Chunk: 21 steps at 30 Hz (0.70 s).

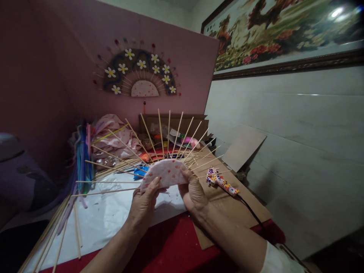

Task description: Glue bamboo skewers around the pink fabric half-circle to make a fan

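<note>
Between my two hands is a half-round fan base (167, 172) covered in pale pink cloth with red spots. Thin wooden sticks (159, 131) spread out from its curved edge like rays. My left hand (146, 203) grips the lower left corner, thumb on the front. At the right end, my right hand (193, 191) pinches the base with its thumb on the face; the other fingers are mostly hidden behind. The base is held up above the table, flat side down.
A flower-patterned glue gun (223, 182) with a black cord lies on brown cardboard (237, 210) at right. White sheeting (99, 220) and loose sticks (59, 231) cover the left. Behind are spotted cloth (116, 138) and colourful pipe cleaners (82, 159). A finished flowered fan (113, 62) hangs on the wall.
</note>
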Motion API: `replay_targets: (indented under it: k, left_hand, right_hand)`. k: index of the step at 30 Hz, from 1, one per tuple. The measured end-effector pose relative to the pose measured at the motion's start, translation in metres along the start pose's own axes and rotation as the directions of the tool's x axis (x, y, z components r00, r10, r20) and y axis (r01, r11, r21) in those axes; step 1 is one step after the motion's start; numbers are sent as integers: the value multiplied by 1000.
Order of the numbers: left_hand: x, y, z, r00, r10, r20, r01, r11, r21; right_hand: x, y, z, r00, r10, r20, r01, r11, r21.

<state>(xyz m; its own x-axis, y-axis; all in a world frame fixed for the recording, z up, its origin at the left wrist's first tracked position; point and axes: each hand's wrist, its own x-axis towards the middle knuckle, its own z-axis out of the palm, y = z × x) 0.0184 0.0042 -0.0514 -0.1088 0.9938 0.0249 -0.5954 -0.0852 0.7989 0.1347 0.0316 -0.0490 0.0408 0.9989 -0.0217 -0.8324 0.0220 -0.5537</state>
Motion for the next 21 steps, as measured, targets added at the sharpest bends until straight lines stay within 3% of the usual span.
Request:
replay_targets:
  k: [12,21]
  left_hand:
    - [2,11,-4,1000,-19,-5,19,999,-43]
    - [2,12,0,994,18,-107,-24,998,-54]
  right_hand:
    - [0,0,-1,1000,23,10,-23,999,31]
    - [2,2,-5,998,65,-20,-64,996,55]
